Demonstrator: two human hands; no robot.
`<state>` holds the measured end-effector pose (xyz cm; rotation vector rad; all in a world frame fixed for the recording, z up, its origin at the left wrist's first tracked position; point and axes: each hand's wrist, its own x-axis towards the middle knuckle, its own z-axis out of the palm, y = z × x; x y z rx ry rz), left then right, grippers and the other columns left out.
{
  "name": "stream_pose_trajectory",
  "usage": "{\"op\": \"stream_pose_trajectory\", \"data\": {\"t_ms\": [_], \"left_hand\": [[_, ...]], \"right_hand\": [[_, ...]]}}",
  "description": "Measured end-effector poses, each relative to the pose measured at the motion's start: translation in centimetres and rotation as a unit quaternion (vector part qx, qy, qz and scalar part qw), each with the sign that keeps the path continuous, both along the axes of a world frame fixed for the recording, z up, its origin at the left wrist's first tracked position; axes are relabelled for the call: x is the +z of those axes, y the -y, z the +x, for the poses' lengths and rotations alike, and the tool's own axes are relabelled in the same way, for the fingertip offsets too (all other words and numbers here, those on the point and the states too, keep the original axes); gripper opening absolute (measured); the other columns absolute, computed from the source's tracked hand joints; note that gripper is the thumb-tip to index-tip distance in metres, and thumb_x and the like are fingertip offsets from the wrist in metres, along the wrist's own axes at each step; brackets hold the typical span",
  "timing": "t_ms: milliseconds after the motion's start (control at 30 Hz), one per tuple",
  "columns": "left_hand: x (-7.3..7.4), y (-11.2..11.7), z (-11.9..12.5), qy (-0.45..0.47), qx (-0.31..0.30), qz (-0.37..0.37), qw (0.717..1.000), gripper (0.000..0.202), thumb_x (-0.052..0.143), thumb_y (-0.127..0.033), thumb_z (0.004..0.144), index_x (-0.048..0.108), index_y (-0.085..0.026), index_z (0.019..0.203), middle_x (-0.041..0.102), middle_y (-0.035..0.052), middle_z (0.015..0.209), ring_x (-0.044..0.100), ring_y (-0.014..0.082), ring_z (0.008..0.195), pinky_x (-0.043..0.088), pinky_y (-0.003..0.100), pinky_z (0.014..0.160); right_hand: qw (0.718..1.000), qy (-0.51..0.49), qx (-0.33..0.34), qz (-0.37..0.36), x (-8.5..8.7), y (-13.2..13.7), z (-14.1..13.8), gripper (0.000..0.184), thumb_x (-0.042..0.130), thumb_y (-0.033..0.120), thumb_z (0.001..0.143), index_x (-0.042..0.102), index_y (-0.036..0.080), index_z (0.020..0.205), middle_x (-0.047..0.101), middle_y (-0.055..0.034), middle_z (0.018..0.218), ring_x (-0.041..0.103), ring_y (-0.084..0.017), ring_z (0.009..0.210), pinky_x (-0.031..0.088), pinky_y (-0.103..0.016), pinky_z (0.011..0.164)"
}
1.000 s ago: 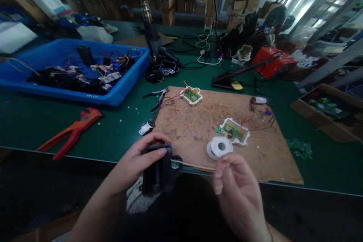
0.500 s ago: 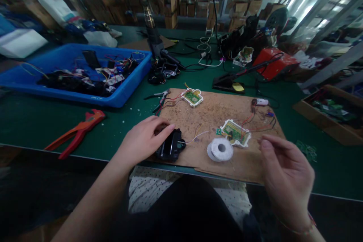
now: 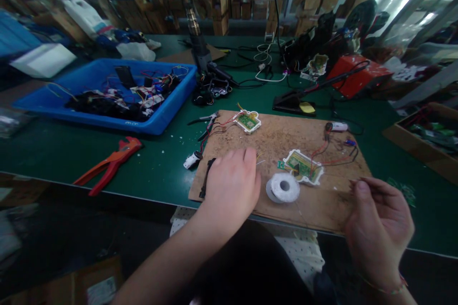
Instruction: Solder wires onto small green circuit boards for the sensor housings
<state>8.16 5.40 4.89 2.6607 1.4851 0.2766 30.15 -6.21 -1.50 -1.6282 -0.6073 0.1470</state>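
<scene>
My left hand (image 3: 232,183) lies palm down over a black plastic part (image 3: 206,177) on the brown work board (image 3: 272,138); only the part's left edge and a few thin wires at my fingertips show. My right hand (image 3: 379,228) hovers at the board's front right corner with thumb and fingers pinched together; whether something thin is between them cannot be told. Between my hands sits a white solder spool (image 3: 284,187), and just behind it a green circuit board in a white frame (image 3: 303,166) with red and black wires.
A second framed circuit board (image 3: 247,120) and pliers (image 3: 205,121) lie at the board's far left. A blue bin (image 3: 171,105) of wired parts stands at the left, with a red cutter (image 3: 110,164) before it. Behind are a soldering-iron stand (image 3: 295,102) and a red box (image 3: 358,76).
My left hand brought the black part from in front of me down onto the board and now covers it. My right hand let the wires go and moved right.
</scene>
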Motion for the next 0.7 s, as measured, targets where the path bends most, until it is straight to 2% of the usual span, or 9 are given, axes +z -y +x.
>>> {"op": "stream_pose_trajectory", "data": {"t_ms": [100, 267, 433, 567, 700], "left_hand": [[-0.5, -0.8, 1.7, -0.026, 0.026, 0.016, 0.999, 0.013, 0.056, -0.025, 0.097, 0.064, -0.016, 0.103, 0.071, 0.0162, 0.098, 0.068, 0.0358, 0.097, 0.052, 0.045, 0.078], [-1.7, -1.9, 2.8, -0.030, 0.031, 0.009, 0.999, 0.019, 0.053, -0.023, 0.099, 0.069, -0.012, 0.100, 0.073, 0.0195, 0.097, 0.070, 0.0396, 0.096, 0.052, 0.047, 0.076], [-2.6, -2.8, 2.3, -0.006, 0.027, 0.000, 1.000, 0.024, 0.048, -0.025, 0.102, 0.070, -0.016, 0.096, 0.074, 0.0156, 0.092, 0.072, 0.0345, 0.087, 0.050, 0.042, 0.072], [-2.7, -3.5, 1.3, 0.050, 0.017, -0.015, 0.999, 0.019, 0.052, -0.027, 0.101, 0.068, -0.020, 0.095, 0.076, 0.0103, 0.095, 0.072, 0.0286, 0.086, 0.049, 0.036, 0.071], [-2.5, -3.3, 0.5, 0.138, -0.006, -0.030, 0.990, 0.013, 0.056, -0.025, 0.099, 0.067, -0.022, 0.095, 0.077, 0.0072, 0.099, 0.071, 0.0265, 0.093, 0.051, 0.036, 0.079]], "right_hand": [[0.999, -0.021, -0.027, 0.014, 0.0, 0.1, -0.2, 0.036, 0.083, 0.045, 0.081, 0.073, 0.019, 0.105, 0.071, -0.0022, 0.093, 0.064, -0.013, 0.079, 0.050, -0.029, 0.075], [0.999, -0.021, -0.015, 0.026, -0.1, 0.2, -0.3, 0.032, 0.082, 0.044, 0.083, 0.072, 0.019, 0.101, 0.071, -0.0015, 0.091, 0.064, -0.012, 0.081, 0.049, -0.028, 0.077], [1.000, -0.017, -0.008, 0.018, -0.3, 0.3, 0.1, 0.032, 0.081, 0.044, 0.084, 0.072, 0.019, 0.102, 0.072, -0.0034, 0.093, 0.066, -0.015, 0.081, 0.052, -0.030, 0.073], [1.000, -0.019, -0.003, 0.022, -0.4, 0.3, 0.1, 0.030, 0.081, 0.043, 0.084, 0.071, 0.019, 0.100, 0.073, -0.0039, 0.093, 0.067, -0.016, 0.081, 0.054, -0.031, 0.074], [1.000, -0.019, 0.003, 0.004, -0.5, 0.4, -0.1, 0.031, 0.081, 0.043, 0.084, 0.072, 0.019, 0.101, 0.073, -0.0046, 0.093, 0.067, -0.017, 0.080, 0.053, -0.032, 0.072]]}}
